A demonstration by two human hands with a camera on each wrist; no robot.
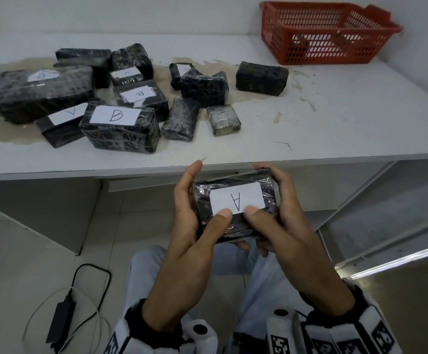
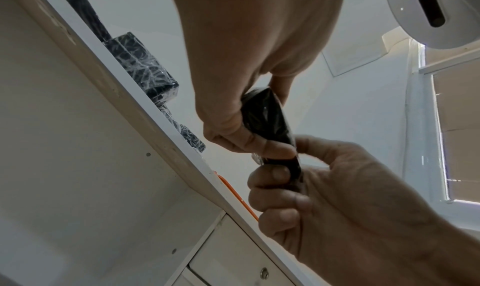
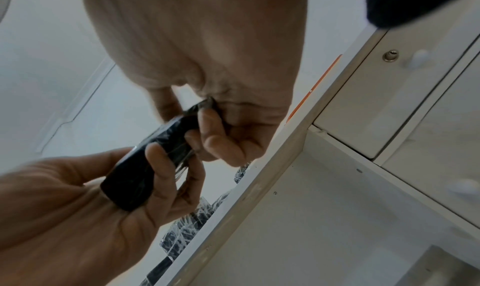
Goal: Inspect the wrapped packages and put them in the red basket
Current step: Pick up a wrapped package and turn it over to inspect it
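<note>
Black-wrapped pkg "A" [image 1: 235, 208] in fingers [image 1: 224, 217] of both hands, pkg pile [image 1: 120, 123] + red basket [image 1: 322, 31] on table [image 1: 335, 129].

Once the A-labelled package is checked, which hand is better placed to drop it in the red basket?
Probably the right hand: it already grips the package, and the red basket sits far right.

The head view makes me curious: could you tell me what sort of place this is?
Probably a plain indoor sorting or packing station: a worn white table against a bare wall, heaped with black wrapped packages lettered A or B, a red basket at its far corner, and tiled floor below.
</note>
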